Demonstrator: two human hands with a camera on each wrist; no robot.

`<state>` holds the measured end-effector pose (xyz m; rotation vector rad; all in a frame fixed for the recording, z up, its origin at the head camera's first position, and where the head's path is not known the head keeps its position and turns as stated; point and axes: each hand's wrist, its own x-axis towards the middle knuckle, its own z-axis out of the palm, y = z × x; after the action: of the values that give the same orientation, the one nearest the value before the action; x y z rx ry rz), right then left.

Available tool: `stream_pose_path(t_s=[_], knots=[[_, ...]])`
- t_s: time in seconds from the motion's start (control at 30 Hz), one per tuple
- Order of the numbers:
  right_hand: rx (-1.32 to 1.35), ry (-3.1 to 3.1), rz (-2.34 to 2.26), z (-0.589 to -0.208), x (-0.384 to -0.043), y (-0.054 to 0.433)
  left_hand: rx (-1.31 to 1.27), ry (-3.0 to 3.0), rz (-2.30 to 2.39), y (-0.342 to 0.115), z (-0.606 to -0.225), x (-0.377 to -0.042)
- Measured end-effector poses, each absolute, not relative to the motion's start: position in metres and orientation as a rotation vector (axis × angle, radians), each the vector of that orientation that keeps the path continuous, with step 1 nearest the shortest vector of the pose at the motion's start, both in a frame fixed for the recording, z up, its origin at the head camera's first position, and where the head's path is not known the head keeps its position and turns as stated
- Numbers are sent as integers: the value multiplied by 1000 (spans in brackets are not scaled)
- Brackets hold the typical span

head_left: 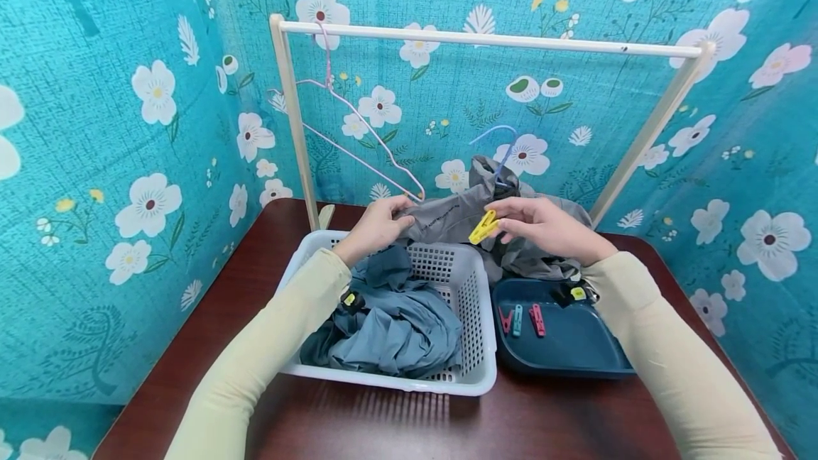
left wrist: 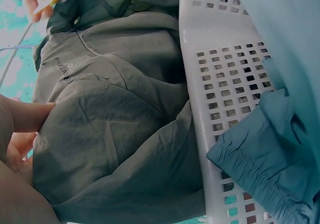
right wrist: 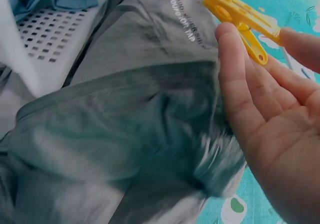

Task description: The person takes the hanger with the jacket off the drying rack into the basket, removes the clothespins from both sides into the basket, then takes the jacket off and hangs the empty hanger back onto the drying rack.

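Note:
A grey garment (head_left: 441, 217) with small printed lettering stretches between both hands, behind the basket. My left hand (head_left: 378, 227) pinches its left part, thumb on top in the left wrist view. With thumb and fingers, my right hand (head_left: 543, 226) holds a yellow clothespin (head_left: 483, 227) in front of the garment. In the right wrist view the clothespin (right wrist: 240, 22) lies between thumb and fingertips, close to the lettering. A blue hanger (head_left: 505, 155) pokes up out of the garment, its hook free of the rod; the rest of it is hidden in the cloth.
A wooden rack with a white rod (head_left: 486, 38) stands behind, a pink hanger (head_left: 358, 116) on its left end. The light grey basket (head_left: 487, 332) holds blue-grey cloth (head_left: 396, 325). A dark blue tray (head_left: 581, 346) contains pink clothespins (head_left: 537, 320) and a teal clothespin (head_left: 517, 320).

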<state>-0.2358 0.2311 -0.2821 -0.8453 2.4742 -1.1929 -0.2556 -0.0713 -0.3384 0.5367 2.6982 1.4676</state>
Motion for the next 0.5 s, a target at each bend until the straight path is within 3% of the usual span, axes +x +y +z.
stream_pose_path(t_s=[0.5], knots=[[-815,2263,-1395,-299,-232,276,499,2717,1485,-75,-335,-257]])
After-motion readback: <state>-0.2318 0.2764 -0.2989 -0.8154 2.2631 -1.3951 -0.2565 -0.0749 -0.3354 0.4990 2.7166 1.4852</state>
